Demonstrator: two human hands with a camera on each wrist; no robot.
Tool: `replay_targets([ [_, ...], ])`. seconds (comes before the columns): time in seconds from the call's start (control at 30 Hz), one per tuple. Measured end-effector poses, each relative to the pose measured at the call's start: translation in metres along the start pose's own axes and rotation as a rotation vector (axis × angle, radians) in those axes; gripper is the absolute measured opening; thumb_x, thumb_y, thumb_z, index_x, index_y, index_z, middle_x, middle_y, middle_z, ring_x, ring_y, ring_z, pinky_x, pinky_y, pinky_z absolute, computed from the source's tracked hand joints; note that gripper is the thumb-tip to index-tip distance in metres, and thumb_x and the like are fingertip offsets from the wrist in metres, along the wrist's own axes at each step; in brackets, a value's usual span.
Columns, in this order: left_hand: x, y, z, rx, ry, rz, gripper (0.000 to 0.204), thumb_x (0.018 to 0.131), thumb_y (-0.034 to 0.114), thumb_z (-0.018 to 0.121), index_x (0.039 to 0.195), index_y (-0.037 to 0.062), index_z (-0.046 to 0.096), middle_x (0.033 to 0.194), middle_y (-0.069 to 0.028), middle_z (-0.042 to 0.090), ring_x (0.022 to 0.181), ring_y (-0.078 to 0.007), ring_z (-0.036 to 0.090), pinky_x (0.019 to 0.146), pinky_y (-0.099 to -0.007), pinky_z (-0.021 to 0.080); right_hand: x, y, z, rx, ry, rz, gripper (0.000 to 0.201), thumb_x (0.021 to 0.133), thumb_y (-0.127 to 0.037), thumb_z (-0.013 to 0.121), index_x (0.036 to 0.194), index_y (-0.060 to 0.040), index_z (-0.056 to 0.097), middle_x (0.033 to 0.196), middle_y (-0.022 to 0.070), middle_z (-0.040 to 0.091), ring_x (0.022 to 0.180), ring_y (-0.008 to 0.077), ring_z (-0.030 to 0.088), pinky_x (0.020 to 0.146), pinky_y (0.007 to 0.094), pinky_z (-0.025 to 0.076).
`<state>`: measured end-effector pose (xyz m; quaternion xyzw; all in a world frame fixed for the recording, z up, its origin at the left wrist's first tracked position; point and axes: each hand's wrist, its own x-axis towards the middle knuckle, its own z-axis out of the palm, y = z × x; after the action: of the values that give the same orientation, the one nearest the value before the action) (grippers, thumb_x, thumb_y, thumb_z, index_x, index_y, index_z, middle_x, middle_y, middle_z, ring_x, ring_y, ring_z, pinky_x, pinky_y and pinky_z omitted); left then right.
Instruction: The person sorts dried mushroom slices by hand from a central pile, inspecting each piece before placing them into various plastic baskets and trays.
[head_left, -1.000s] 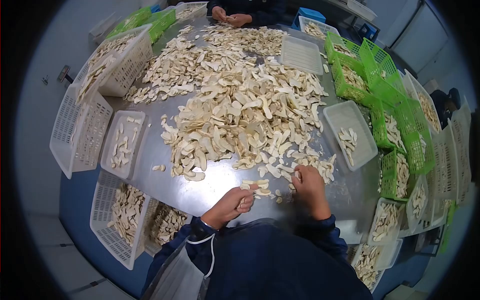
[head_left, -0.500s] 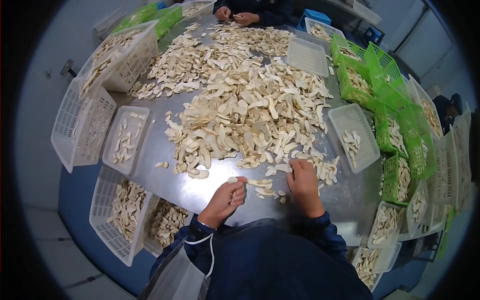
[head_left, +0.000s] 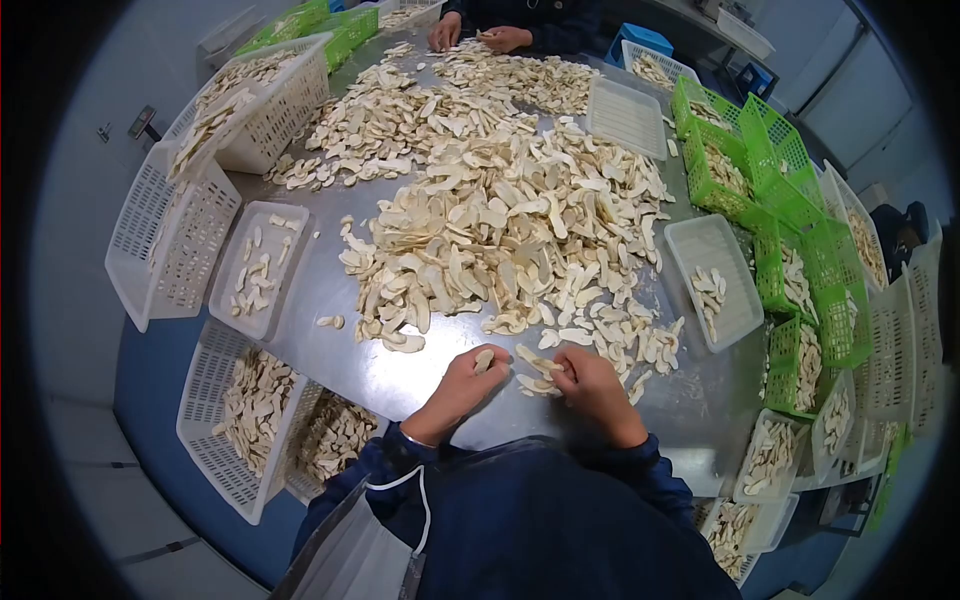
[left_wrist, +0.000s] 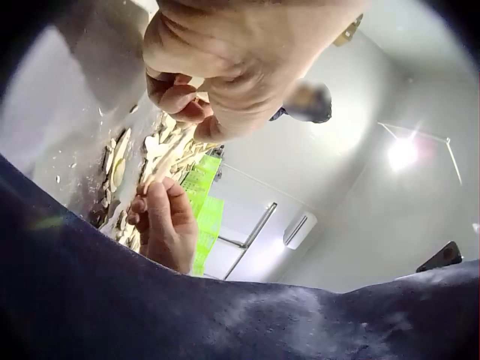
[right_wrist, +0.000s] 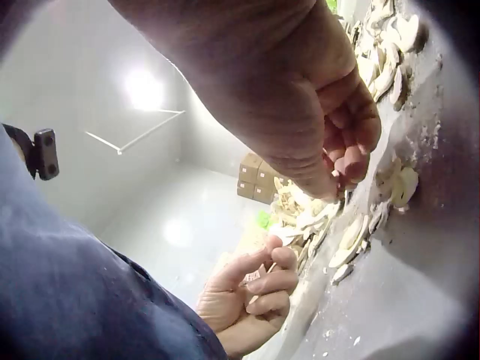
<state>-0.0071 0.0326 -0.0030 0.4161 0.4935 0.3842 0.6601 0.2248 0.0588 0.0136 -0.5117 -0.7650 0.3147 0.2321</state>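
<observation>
My left hand point(head_left: 462, 388) is near the table's front edge, fingers curled, and a pale dried mushroom slice point(head_left: 484, 361) shows between its thumb and fingers. To its right my right hand point(head_left: 598, 392) pinches another slice with thumb and fingertips, low over a few loose slices point(head_left: 535, 385) lying between the hands. In the left wrist view the right hand point(left_wrist: 169, 229) has its thumb against its fingers. The right wrist view shows the left hand point(right_wrist: 255, 300) with bent fingers. Beyond both hands spreads a large heap of mushroom slices point(head_left: 480, 225).
A shallow clear tray point(head_left: 735, 310) with some slices lies at the right, another tray point(head_left: 278, 305) at the left. Green baskets point(head_left: 770, 250) line the right edge; white crates point(head_left: 190, 420) stand at the left. Across the metal table point(head_left: 330, 365) another person's hands point(head_left: 505, 39) handle slices.
My left hand has turned and now shows a slice at its thumb. The right hand has moved back from the heap's edge, down and left, toward the loose slices.
</observation>
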Motion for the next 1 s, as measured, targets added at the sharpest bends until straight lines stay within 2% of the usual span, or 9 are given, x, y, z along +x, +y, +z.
replay_targets([
  [0.03,0.003,0.001,0.003,-0.027,0.008,0.015,0.025,0.092,0.012,0.061,0.114,0.0013,0.057,0.080,0.0028,0.052,0.065,-0.0036,0.044,0.055,-0.0196,0.035,0.000,-0.003,-0.006,0.084,-0.071,0.112,0.016,0.080,-0.010,0.071,0.092,-0.0028,0.063,0.072,0.0076,0.063,0.060,0.0229,0.061,0.058,0.0325,0.050],
  [0.1,0.009,0.003,0.008,-0.079,0.024,0.050,0.027,0.091,0.012,0.064,0.114,0.0002,0.057,0.087,0.0009,0.056,0.070,-0.0050,0.047,0.058,-0.0200,0.038,-0.004,0.000,-0.006,0.192,-0.025,0.157,0.016,0.084,-0.011,0.071,0.094,-0.0012,0.064,0.070,0.0063,0.064,0.059,0.0163,0.061,0.057,0.0280,0.050],
  [0.2,0.018,0.002,0.017,-0.519,-0.062,-0.134,0.024,0.092,0.011,0.063,0.112,-0.0005,0.056,0.089,-0.0004,0.057,0.071,-0.0060,0.048,0.058,-0.0200,0.039,-0.010,-0.002,-0.006,0.339,0.021,0.209,0.017,0.087,-0.012,0.071,0.097,0.0003,0.065,0.072,0.0042,0.066,0.061,0.0082,0.060,0.057,0.0224,0.049],
  [0.33,0.026,-0.007,0.028,-0.629,-0.258,-0.178,0.014,0.093,0.010,0.062,0.104,0.0024,0.056,0.085,0.0001,0.056,0.072,-0.0072,0.051,0.059,-0.0200,0.040,-0.016,0.004,0.003,0.548,0.006,0.266,0.017,0.089,-0.011,0.070,0.100,0.0016,0.066,0.076,0.0012,0.067,0.065,0.0045,0.059,0.059,0.0197,0.049],
  [0.43,0.022,0.000,0.034,-0.604,-0.203,-0.184,0.011,0.093,0.010,0.061,0.102,0.0043,0.057,0.085,0.0002,0.057,0.070,-0.0070,0.051,0.062,-0.0202,0.041,-0.015,0.005,0.003,0.599,-0.036,0.298,0.018,0.091,-0.013,0.069,0.100,0.0019,0.066,0.077,0.0007,0.067,0.066,0.0042,0.060,0.059,0.0195,0.049],
  [0.57,0.024,-0.014,0.027,-0.575,-0.196,-0.144,0.010,0.094,0.012,0.061,0.101,0.0058,0.058,0.086,-0.0005,0.059,0.071,-0.0067,0.053,0.065,-0.0207,0.043,-0.012,-0.002,0.002,0.564,-0.077,0.299,0.019,0.091,-0.015,0.069,0.101,0.0014,0.067,0.077,0.0006,0.067,0.066,0.0048,0.060,0.061,0.0203,0.049],
  [0.7,0.024,-0.010,0.027,-0.533,-0.110,-0.194,0.016,0.093,0.012,0.064,0.105,0.0034,0.057,0.090,-0.0033,0.061,0.072,-0.0093,0.055,0.065,-0.0217,0.047,-0.003,-0.010,0.002,0.385,-0.121,0.216,0.023,0.090,-0.017,0.069,0.105,0.0004,0.066,0.078,0.0017,0.067,0.068,0.0063,0.062,0.063,0.0219,0.051],
  [0.83,0.025,-0.014,0.024,-0.420,-0.104,-0.209,0.024,0.092,0.012,0.067,0.108,-0.0012,0.056,0.091,-0.0056,0.062,0.073,-0.0104,0.058,0.066,-0.0230,0.049,-0.002,-0.010,0.006,0.445,-0.095,0.211,0.026,0.089,-0.017,0.070,0.108,0.0000,0.064,0.083,0.0039,0.070,0.071,0.0082,0.065,0.067,0.0230,0.053],
  [1.0,0.020,-0.006,0.024,-0.299,-0.120,-0.172,0.028,0.090,0.013,0.069,0.109,-0.0029,0.057,0.090,-0.0065,0.062,0.072,-0.0112,0.060,0.066,-0.0236,0.051,-0.004,0.002,0.010,0.487,-0.164,0.231,0.023,0.089,-0.012,0.070,0.107,0.0004,0.063,0.090,0.0025,0.069,0.077,0.0060,0.064,0.071,0.0207,0.053],
])
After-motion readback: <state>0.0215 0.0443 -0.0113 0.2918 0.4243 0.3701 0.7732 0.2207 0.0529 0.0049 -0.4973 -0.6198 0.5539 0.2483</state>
